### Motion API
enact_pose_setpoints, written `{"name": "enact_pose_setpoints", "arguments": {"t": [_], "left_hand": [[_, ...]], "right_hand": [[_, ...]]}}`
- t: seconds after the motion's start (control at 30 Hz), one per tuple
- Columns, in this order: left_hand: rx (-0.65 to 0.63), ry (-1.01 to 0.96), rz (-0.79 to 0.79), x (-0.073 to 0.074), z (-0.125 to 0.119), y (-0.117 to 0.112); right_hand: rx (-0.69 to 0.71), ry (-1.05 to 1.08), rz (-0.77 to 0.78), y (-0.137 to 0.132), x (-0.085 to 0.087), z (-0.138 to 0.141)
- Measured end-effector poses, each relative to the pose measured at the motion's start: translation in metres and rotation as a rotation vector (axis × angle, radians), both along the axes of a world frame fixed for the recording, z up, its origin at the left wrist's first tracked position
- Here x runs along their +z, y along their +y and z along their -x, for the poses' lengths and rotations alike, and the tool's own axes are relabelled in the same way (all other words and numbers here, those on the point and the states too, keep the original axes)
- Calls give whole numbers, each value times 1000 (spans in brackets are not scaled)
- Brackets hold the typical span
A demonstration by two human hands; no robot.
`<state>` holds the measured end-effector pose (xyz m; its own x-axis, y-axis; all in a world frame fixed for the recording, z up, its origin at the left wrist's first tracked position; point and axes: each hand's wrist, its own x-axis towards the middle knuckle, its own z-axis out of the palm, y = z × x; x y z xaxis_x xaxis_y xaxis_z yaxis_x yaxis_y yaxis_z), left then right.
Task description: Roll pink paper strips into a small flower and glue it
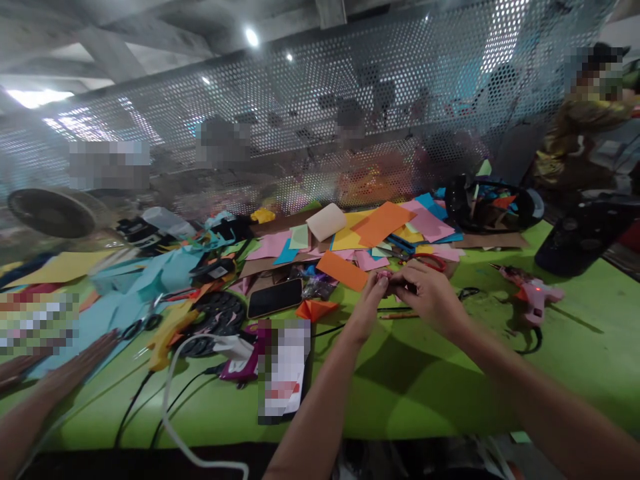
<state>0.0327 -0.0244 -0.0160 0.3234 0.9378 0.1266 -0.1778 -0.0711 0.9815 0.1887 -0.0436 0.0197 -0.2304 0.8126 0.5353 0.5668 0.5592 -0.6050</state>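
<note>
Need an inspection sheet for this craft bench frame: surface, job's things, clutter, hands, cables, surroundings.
Surface: green table, strewn with paper towards the back.
Job's things: small pink piece, held just above the table between both hands.
Clutter: coloured paper sheets, phone, orange folded paper, pink glue gun, yellow glue gun, scissors.
Hands: left hand and right hand meet, fingers pinched on the pink piece. A co-worker's hand lies flat at the left.
Cables: white cable and black cables run off the front edge.
Surroundings: perforated metal screen behind the table, a person at the right.
</note>
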Motion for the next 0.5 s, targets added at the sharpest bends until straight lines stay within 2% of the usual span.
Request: {"name": "enact_pose_setpoints", "arguments": {"t": [0.17, 0.33, 0.5], "left_hand": [[-10, 49, 12, 3, 2, -1], [-11, 41, 9, -2, 3, 2], [-8, 36, -7, -5, 4, 3]], "right_hand": [[42, 107, 4, 2, 2, -1], [140, 175, 31, 5, 1, -4], [144, 178, 37, 8, 0, -5]]}}
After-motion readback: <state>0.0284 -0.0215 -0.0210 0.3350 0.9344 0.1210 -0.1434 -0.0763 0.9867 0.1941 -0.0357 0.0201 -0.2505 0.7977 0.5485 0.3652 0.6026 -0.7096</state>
